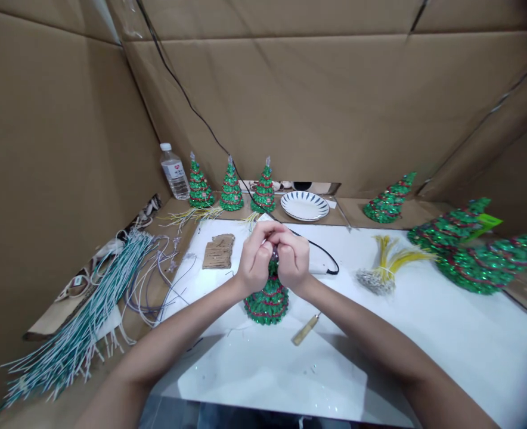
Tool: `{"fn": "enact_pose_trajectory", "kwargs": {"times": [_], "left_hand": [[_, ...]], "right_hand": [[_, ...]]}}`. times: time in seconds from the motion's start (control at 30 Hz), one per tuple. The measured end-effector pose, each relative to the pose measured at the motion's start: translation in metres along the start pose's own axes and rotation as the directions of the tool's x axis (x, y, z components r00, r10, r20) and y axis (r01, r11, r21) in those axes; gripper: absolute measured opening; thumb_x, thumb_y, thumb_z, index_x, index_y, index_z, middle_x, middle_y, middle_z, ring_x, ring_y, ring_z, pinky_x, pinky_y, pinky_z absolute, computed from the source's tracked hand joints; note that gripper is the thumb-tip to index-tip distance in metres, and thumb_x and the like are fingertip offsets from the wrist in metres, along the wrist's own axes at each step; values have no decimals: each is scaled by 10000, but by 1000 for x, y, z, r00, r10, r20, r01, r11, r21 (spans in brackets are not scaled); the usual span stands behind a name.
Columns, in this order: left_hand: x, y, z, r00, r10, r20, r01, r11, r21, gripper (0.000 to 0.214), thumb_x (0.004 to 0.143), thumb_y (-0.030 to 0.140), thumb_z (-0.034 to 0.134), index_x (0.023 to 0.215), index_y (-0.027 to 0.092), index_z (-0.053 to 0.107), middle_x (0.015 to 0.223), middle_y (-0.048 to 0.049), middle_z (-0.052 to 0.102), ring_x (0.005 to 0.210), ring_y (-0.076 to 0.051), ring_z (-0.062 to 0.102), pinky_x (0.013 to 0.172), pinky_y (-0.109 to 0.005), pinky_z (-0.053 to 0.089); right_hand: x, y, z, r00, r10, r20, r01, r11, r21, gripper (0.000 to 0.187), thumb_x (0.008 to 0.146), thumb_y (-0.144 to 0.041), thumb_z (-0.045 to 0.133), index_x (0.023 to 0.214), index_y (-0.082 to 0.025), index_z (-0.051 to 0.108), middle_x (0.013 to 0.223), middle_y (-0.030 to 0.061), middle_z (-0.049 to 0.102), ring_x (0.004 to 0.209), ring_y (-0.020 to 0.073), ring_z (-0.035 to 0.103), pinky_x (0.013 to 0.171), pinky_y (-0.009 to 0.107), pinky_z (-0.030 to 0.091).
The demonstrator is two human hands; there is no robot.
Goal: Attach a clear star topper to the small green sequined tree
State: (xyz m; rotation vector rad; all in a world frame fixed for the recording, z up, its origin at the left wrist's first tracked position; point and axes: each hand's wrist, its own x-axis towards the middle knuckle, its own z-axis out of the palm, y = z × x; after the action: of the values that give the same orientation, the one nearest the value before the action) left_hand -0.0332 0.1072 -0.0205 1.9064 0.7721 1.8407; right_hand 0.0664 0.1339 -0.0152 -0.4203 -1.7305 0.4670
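Note:
A small green glitter Christmas tree with red trim (267,301) stands on the white table sheet (424,333). Both hands are closed over its top. My left hand (255,259) pinches at the tip from the left. Pressed against it from the right, my right hand (294,257) has its fingers curled around the same tip. What the fingertips pinch at the top is hidden. A short wooden-handled tool (306,329) lies on the sheet just right of the tree.
Three finished trees (231,189) stand at the back beside a water bottle (174,172) and a striped plate (304,205). More trees (478,253) lie on their sides at right. Yellow wires (391,262), green-white wires (93,310), a brown block (219,251), a black cable (321,250). Cardboard walls surround the table.

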Motion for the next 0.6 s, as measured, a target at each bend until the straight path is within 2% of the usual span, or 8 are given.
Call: {"fn": "enact_pose_trajectory", "kwargs": {"times": [0.3,0.6], "left_hand": [[7,-7,-3,999,34,4,-34,998,50,270,929,329,326,1103,185,475,997,-69,595,910,-201,576,838,-392,477],[29,-34,-9,998,51,-44,-45,991,124,279,911,368,339,1059,188,491,988,-73,582,914,-210,560,846,-383,451]], "right_hand": [[3,9,6,1000,11,16,-11,1000,-3,255,855,-212,357,677,-181,538,617,0,544,557,120,479,558,255,387],[24,41,15,999,46,15,-46,999,24,254,854,-252,356,659,-182,504,617,6,516,578,131,458,597,268,367]]}}
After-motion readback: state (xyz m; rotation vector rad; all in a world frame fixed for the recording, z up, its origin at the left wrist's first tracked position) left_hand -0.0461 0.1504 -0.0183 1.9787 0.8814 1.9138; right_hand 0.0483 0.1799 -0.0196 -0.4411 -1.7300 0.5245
